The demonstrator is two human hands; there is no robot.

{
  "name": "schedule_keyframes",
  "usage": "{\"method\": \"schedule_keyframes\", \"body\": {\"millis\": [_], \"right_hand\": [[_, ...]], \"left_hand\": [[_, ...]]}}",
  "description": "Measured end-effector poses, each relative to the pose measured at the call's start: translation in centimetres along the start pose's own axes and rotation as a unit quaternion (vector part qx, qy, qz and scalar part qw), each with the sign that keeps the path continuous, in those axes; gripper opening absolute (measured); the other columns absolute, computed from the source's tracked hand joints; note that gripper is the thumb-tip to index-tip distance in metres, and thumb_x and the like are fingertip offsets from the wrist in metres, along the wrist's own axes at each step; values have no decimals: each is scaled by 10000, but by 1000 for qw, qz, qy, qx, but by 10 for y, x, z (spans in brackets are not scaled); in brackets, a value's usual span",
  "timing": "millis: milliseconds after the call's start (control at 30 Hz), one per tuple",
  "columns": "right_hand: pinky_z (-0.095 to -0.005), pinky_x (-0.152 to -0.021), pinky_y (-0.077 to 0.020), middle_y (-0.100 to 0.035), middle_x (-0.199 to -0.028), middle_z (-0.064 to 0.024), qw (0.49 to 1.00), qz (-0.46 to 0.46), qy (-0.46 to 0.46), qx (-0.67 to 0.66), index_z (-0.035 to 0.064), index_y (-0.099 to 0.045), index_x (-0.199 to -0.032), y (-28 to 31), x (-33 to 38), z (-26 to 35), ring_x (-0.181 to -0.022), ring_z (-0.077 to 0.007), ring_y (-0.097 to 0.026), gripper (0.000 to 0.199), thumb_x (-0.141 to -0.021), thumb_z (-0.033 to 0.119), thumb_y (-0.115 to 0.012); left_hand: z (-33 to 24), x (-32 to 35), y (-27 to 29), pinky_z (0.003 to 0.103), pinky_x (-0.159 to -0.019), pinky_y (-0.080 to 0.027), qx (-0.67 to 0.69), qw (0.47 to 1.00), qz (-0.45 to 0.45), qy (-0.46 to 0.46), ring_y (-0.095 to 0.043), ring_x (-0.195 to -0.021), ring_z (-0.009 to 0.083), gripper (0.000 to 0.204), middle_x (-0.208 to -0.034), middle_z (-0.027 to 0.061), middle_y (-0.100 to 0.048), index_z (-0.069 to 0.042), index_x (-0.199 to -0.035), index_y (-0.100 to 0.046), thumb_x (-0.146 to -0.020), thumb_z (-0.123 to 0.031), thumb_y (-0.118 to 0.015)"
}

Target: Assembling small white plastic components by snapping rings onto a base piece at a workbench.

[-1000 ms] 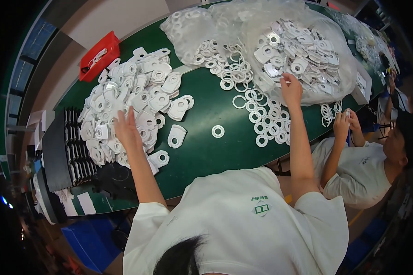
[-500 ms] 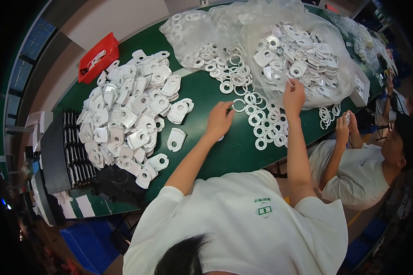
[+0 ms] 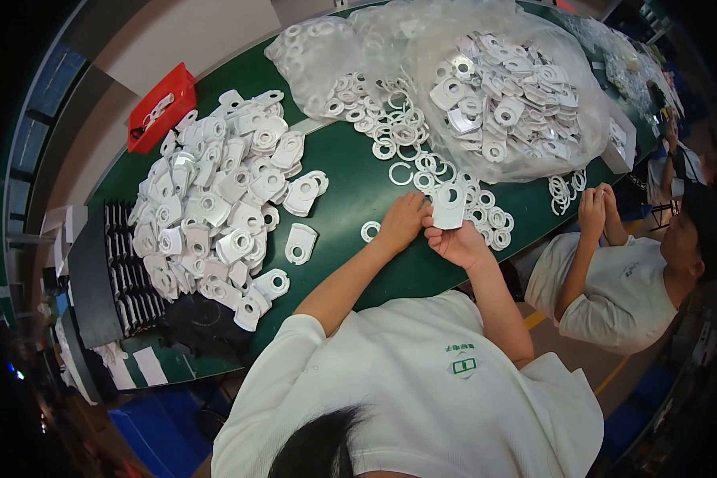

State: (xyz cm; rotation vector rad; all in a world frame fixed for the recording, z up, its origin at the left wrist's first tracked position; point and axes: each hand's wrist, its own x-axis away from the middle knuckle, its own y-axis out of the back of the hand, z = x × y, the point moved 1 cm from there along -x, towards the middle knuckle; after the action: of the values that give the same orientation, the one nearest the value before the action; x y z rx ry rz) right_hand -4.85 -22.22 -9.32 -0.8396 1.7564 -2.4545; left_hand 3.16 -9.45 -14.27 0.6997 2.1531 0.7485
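Note:
My right hand (image 3: 459,246) grips a white plastic plate (image 3: 449,213) with a round hole, tilted up over the green table (image 3: 338,247). Close beside it, my left hand (image 3: 404,221) has its fingers drawn together near the plate's left edge. Whether something small sits in those fingers is hidden. White rings (image 3: 498,218) lie in a cluster under and right of the plate. A thin ring (image 3: 401,173) rests just beyond my left hand, and another ring (image 3: 370,232) lies to its left.
A heap of white plates (image 3: 215,191) covers the left side, near a red bin (image 3: 162,107) and black stacked trays (image 3: 95,271). Clear bags of plates (image 3: 506,111) and rings (image 3: 319,64) stand at the back. A co-worker (image 3: 613,271) sits at the right.
My right hand has come from the bag toward me and left, and now holds a plate. My left hand has shifted right and nearer, meeting it.

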Motion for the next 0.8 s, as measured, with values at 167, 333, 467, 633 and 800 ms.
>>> {"method": "schedule_keyframes", "body": {"millis": [167, 333, 467, 633, 800], "right_hand": [[-231, -587, -424, -534, -884, -49, 999, 28, -32, -26, 23, -527, -1080, 1, 0, -2, -675, -125, -464, 262, -938, 212, -414], [-232, -568, -416, -536, -873, -57, 996, 26, -86, -12, 27, -527, -1086, 7, -8, -15, -657, -127, -454, 278, -940, 219, -390], [-223, -560, -402, -529, -872, -71, 981, 65, -172, -58, 22, -518, -1089, -14, -19, -44, -650, -123, -441, 280, -935, 213, -381], [-211, -551, -392, -522, -870, -73, 959, 136, -234, -83, 6, -507, -1083, -29, -33, -65, -647, -117, -431, 280, -934, 206, -380], [-206, -543, -425, -600, -879, -94, 969, 107, -216, 49, -8, -563, -1055, -51, -45, -73, -635, -117, -497, 329, -934, 281, -465]], "left_hand": [[-3, 0, 24, 419, -696, -412, 16, 981, -89, 173, -508, -826, 338, 196, -964, 170, -524, 6, -923, -479, -865, -180, -503], [-25, -14, 71, 330, -519, -378, 312, 860, -156, 372, -423, -510, 224, 337, -571, 92, -461, -5, -728, -460, -966, -242, -428], [-28, 0, 83, 306, -502, -364, 141, 943, -120, 275, -441, -529, 149, 323, -617, 57, -491, -6, -738, -474, -956, -244, -460], [-35, 17, 99, 351, -637, -449, 192, 880, -186, 393, -540, -655, 196, 318, -788, 60, -572, -10, -980, -551, -926, -322, -520], [-30, 54, 116, 258, -778, -493, 626, 618, -77, 468, -600, -953, 153, 478, -1093, 100, -617, -10, -1223, -498, -956, -400, -433]]}}
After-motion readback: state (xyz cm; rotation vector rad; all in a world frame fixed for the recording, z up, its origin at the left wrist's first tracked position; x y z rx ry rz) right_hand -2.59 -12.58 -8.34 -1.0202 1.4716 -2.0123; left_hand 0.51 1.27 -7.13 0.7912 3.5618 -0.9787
